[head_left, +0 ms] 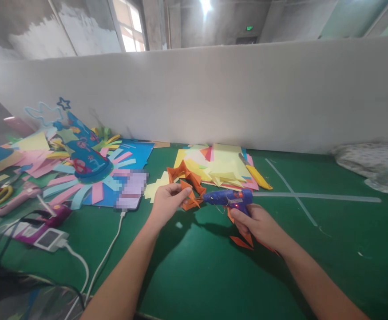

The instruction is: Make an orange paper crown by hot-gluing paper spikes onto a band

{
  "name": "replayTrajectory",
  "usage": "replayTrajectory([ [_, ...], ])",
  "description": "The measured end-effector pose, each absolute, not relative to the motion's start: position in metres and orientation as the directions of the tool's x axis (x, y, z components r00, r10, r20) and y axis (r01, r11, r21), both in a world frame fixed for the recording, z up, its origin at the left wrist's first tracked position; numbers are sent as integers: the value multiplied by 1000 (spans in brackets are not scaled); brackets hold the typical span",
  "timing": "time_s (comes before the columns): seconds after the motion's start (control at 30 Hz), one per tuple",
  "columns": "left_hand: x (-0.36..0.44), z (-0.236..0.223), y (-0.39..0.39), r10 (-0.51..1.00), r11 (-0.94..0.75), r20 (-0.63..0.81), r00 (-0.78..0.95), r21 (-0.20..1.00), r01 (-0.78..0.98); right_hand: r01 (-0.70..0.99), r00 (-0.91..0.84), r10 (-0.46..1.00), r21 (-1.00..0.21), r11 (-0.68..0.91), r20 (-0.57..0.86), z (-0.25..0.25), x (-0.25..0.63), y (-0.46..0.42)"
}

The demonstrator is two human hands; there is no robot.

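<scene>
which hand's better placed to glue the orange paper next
Right, most likely: the right grip holds the blue glue gun, nozzle towards the folded orange paper; the left grip holds that paper.

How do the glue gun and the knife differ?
Colour: the glue gun has a blue body; the knife has a yellow handle.
Pose: the glue gun is up in the right hand, nozzle pointing at the orange paper ring; the knife lies unheld at the paper pile.
Shape: the glue gun has a pistol grip; the knife is long and slim.
Shared: both are hand tools.
</scene>
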State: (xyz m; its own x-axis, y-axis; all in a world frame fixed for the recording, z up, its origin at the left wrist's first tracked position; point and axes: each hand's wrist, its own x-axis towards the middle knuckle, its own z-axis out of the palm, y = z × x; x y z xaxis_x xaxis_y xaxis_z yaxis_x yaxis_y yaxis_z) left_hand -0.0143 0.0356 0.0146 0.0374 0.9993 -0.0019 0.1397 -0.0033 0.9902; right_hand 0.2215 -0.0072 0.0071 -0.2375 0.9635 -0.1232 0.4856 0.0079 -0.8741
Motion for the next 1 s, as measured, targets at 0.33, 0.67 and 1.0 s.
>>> replayTrajectory([
  [0.33,-16,17,35,1000,-6,7,-2,994,110,492,-237,965,-870,17,-116,8,222,-8],
  [0.67,-19,13,38,1000,12,-11,-15,997,77,514,-264,957,-857,36,-117,8,224,-8],
  [1.0,-22,14,38,999,-34,32,-41,997,-62,536,-238,962,-844,17,-133,7,226,-8],
])
